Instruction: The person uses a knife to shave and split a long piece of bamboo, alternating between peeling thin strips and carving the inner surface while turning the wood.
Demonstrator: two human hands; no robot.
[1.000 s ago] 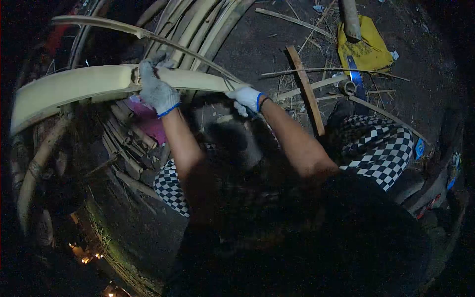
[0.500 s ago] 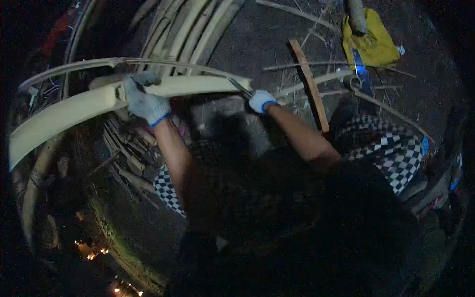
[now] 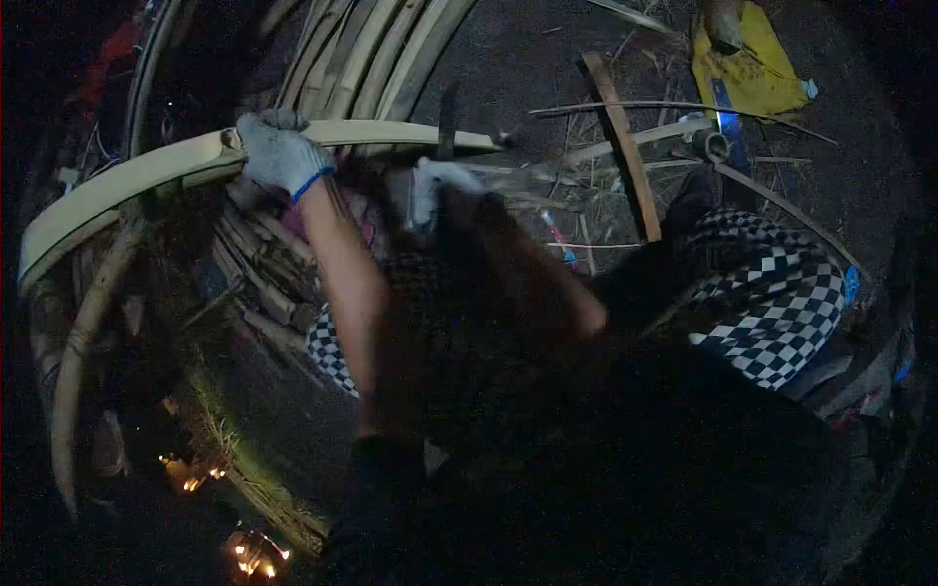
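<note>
A long split bamboo strip (image 3: 127,190), pale on its face, stretches from the far left to the middle of the view. My left hand (image 3: 283,156), in a white knit glove with a blue cuff, is closed round it just right of a node. My right hand (image 3: 445,186), also gloved and slightly blurred, grips a knife whose dark blade (image 3: 447,122) points away from me. The blade overlaps the strip near its right end in this view. The handle is hidden in the glove.
Bamboo poles (image 3: 371,63) lie beyond the strip, and shorter pieces (image 3: 259,259) are piled below my left hand. To the right are a flat wooden stick (image 3: 625,146), a yellow sack (image 3: 757,88) and a blue blade-like tool (image 3: 728,122). Small lights (image 3: 256,562) glow at lower left.
My right hand has moved left and toward me from the strip's right end, and the knife blade now points away. A thin sliver that arched above the strip no longer shows there.
</note>
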